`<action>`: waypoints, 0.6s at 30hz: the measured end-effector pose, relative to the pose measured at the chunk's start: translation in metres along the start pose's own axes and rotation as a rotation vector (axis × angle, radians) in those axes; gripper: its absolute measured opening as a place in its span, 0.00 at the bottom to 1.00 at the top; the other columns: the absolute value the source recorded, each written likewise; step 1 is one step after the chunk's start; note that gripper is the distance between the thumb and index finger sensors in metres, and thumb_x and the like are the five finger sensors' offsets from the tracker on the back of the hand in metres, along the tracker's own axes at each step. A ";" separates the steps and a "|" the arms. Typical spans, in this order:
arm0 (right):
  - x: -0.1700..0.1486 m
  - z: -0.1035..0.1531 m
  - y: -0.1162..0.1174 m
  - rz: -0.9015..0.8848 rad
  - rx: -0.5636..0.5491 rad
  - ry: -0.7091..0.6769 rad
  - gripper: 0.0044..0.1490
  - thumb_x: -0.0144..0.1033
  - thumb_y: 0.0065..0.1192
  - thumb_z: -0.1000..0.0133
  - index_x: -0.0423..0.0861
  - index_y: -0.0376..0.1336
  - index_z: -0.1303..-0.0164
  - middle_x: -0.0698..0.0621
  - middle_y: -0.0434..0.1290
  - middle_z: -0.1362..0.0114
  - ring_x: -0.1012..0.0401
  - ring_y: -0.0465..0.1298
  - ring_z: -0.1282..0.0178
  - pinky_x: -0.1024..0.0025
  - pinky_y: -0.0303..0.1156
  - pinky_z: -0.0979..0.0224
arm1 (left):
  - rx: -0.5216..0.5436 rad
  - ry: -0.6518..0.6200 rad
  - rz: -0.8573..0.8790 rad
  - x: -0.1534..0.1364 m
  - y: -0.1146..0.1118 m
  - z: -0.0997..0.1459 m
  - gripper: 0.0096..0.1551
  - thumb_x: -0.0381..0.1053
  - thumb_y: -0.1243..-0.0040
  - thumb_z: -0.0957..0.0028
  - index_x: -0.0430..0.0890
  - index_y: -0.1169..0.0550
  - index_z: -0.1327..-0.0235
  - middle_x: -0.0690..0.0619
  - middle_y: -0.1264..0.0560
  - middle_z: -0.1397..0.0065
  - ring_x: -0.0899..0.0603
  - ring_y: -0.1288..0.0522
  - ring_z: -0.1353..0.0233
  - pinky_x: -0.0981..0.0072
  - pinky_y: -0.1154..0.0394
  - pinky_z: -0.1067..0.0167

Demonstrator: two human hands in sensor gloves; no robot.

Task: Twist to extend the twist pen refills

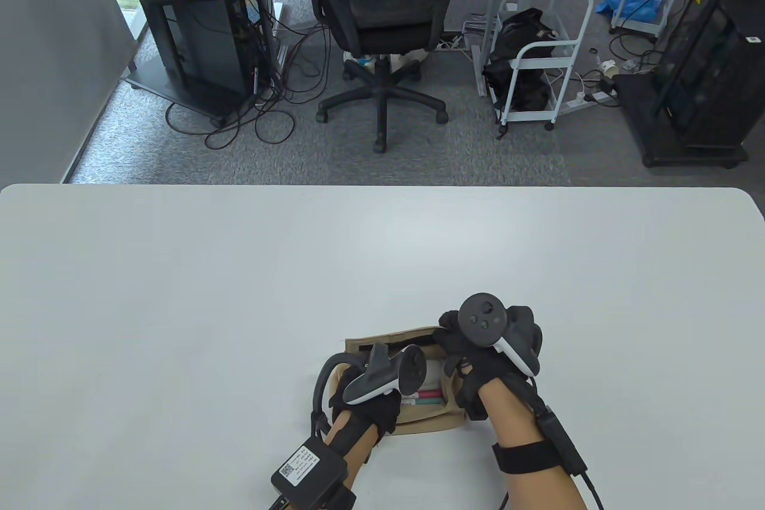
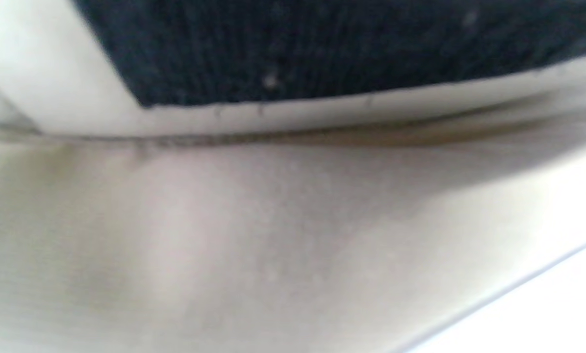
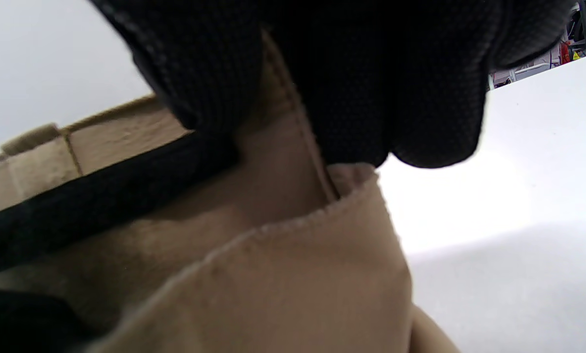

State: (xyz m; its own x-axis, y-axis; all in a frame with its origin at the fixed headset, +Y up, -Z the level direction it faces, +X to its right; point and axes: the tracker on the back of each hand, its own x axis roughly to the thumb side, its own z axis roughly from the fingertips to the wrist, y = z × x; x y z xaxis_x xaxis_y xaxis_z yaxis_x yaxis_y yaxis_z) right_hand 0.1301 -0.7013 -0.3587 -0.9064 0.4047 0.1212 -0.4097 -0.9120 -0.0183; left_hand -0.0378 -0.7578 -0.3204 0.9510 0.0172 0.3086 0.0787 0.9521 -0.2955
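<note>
A tan fabric pouch [image 1: 412, 420] is sat on the near part of the white table [image 1: 179, 295], a bit right of centre, with a few pens [image 1: 427, 397] (pink and green bits are seen) lying inside it. The left hand [image 1: 373, 399] is laid over the pouch's left end, but whether anything is grasped can't be told. On the right, the pouch's right edge is pinched by the right hand [image 1: 478, 366] (fabric is clamped between its fingers [image 3: 214, 73] in the wrist view).

Both hands' fingers [image 3: 420, 98] hidden in the pouch [image 1: 430, 420] (left wrist view blurred).
</note>
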 end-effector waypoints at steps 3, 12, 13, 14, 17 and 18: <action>0.000 0.000 0.000 -0.002 0.000 -0.002 0.30 0.42 0.76 0.52 0.36 0.76 0.46 0.38 0.85 0.46 0.41 0.83 0.49 0.33 0.70 0.36 | -0.021 0.000 -0.019 0.001 -0.001 0.001 0.28 0.48 0.31 0.55 0.44 0.20 0.40 0.42 0.22 0.36 0.38 0.20 0.39 0.46 0.21 0.45; -0.001 -0.001 0.000 -0.014 0.014 -0.014 0.30 0.38 0.75 0.51 0.36 0.75 0.43 0.38 0.84 0.44 0.41 0.82 0.47 0.32 0.68 0.35 | 0.080 -0.085 0.301 -0.025 0.011 0.018 0.28 0.47 0.37 0.52 0.43 0.24 0.38 0.41 0.26 0.32 0.35 0.22 0.35 0.42 0.23 0.42; -0.001 -0.001 0.000 -0.014 0.014 -0.013 0.30 0.38 0.75 0.51 0.36 0.75 0.43 0.38 0.84 0.44 0.40 0.82 0.47 0.32 0.68 0.35 | 0.102 -0.098 0.368 -0.030 0.013 0.021 0.28 0.47 0.37 0.52 0.43 0.24 0.38 0.41 0.26 0.32 0.34 0.22 0.34 0.41 0.23 0.42; -0.001 -0.001 -0.001 -0.014 0.013 -0.013 0.30 0.38 0.75 0.51 0.36 0.75 0.43 0.38 0.84 0.44 0.40 0.82 0.47 0.32 0.68 0.35 | 0.124 -0.112 0.430 -0.035 0.015 0.024 0.28 0.47 0.37 0.52 0.43 0.24 0.38 0.41 0.26 0.32 0.34 0.22 0.34 0.40 0.23 0.42; 0.000 -0.001 -0.002 -0.003 0.014 -0.013 0.30 0.38 0.76 0.51 0.36 0.75 0.43 0.38 0.83 0.44 0.40 0.82 0.47 0.32 0.68 0.35 | 0.186 -0.171 0.643 -0.050 0.024 0.035 0.28 0.47 0.38 0.52 0.43 0.25 0.37 0.40 0.27 0.32 0.34 0.22 0.34 0.39 0.24 0.42; 0.000 -0.001 -0.003 -0.002 0.016 -0.013 0.31 0.38 0.76 0.51 0.36 0.74 0.42 0.38 0.83 0.43 0.40 0.82 0.46 0.32 0.68 0.35 | 0.206 -0.186 0.696 -0.053 0.026 0.038 0.28 0.46 0.38 0.52 0.42 0.24 0.37 0.40 0.27 0.32 0.34 0.22 0.35 0.39 0.24 0.42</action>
State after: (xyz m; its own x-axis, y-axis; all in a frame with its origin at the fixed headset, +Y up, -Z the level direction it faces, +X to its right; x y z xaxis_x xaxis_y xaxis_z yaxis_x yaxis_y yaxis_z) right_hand 0.1311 -0.6980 -0.3598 -0.9042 0.4055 0.1340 -0.4095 -0.9123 -0.0022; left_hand -0.0978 -0.7221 -0.3105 0.6929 0.6701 0.2660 -0.5975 0.7402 -0.3084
